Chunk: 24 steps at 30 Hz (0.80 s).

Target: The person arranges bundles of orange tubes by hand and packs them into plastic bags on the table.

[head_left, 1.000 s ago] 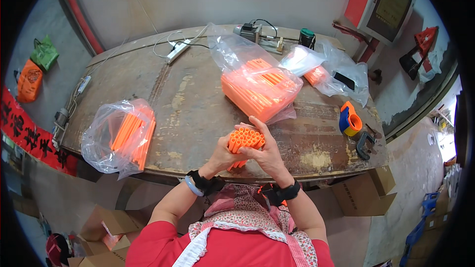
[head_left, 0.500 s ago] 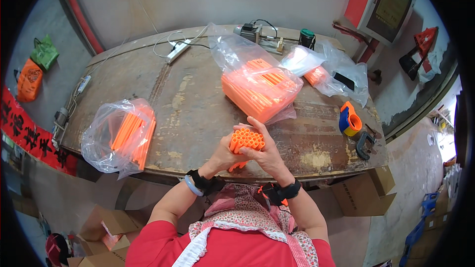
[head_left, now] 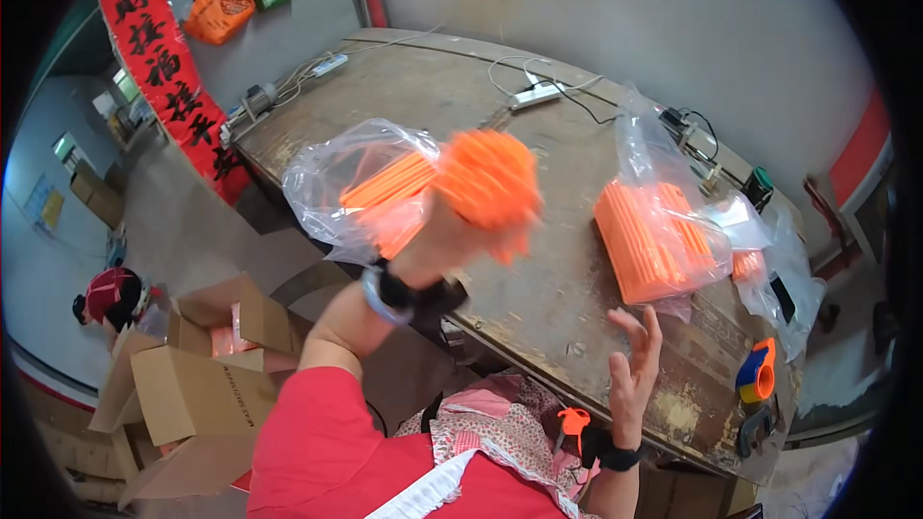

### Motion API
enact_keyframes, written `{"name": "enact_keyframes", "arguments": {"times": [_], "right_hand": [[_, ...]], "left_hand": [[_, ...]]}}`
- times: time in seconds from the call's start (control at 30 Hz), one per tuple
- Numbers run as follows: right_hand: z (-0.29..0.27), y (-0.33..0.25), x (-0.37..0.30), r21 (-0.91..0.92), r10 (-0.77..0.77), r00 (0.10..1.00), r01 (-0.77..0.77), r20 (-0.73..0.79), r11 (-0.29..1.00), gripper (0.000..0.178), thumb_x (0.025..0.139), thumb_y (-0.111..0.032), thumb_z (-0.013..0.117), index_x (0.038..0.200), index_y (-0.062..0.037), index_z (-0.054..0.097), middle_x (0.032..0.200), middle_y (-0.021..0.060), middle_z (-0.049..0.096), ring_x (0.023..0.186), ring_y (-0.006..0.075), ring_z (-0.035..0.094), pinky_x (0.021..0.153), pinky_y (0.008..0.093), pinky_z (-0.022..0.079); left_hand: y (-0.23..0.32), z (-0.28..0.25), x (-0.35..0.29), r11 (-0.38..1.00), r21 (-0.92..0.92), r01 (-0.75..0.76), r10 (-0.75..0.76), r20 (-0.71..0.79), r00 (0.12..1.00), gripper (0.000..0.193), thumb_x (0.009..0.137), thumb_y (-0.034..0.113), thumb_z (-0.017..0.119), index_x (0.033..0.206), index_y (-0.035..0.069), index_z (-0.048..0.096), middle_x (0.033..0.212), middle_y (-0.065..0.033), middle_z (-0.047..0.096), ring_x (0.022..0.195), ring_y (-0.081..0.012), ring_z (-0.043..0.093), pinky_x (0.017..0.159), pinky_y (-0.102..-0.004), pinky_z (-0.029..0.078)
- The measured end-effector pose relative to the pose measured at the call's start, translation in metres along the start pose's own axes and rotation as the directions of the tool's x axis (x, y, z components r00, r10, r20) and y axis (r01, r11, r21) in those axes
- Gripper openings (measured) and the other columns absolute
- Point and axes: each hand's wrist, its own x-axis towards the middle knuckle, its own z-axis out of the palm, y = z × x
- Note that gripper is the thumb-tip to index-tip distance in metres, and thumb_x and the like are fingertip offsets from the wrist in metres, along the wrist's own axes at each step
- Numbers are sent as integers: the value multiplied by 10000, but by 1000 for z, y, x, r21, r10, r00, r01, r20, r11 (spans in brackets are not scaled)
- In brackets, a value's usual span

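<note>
Left grip [head_left: 437,235] clutching orange bundle [head_left: 488,180], right hand [head_left: 633,370] open

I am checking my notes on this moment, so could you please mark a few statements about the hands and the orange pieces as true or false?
1. The left hand holds up a round orange bundle. True, though it is motion-blurred.
2. The right hand is closed around a tape dispenser. False: it is open with fingers spread, holding nothing; the tape dispenser lies apart on the table.
3. Two clear bags on the table hold orange pieces. True: a left bag and a right bag.
4. The power strip lies at the table's near edge. False: it lies toward the far side.
5. Cardboard boxes stand on the floor at the left. True.
</note>
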Motion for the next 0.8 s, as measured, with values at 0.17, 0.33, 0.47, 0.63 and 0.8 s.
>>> {"name": "enact_keyframes", "arguments": {"times": [0.17,0.33,0.47,0.63,0.8], "right_hand": [[-17,16,-26,47,308,951,-309,34,950,573,870,-83,598,1391,-29,366,1083,119,653,1041,170,587,941,312,414],[-13,46,-46,-26,397,906,-397,146,917,455,882,-23,567,1321,-13,449,945,92,690,928,148,641,856,300,477],[10,46,-35,114,456,870,-481,187,869,425,967,-172,509,1348,-13,411,1105,132,634,1055,188,598,903,332,471],[53,81,5,793,578,799,-457,167,403,626,1008,-468,338,1471,-61,230,1450,139,396,1317,241,390,1071,414,328],[84,59,49,929,563,825,-245,49,278,630,1013,-478,314,1482,-70,217,1473,117,373,1330,226,379,1072,395,323]], "left_hand": [[25,-104,29,833,529,-164,339,-254,906,169,774,1,704,920,7,621,829,-51,650,795,-145,648,693,-290,530],[32,-157,39,970,238,-53,172,-513,841,279,810,98,701,1040,29,560,920,-91,646,872,-193,645,785,-332,530],[29,-163,56,964,-224,-142,-28,-618,786,312,835,158,699,1080,49,541,935,-83,633,893,-209,626,819,-361,519],[-3,-73,43,930,-363,-56,-144,-498,855,243,844,199,684,1004,50,578,899,-68,645,862,-196,633,802,-345,524],[-90,23,11,818,-552,163,-379,-303,874,252,807,154,714,996,29,604,923,-99,648,872,-214,648,786,-364,543]]}}
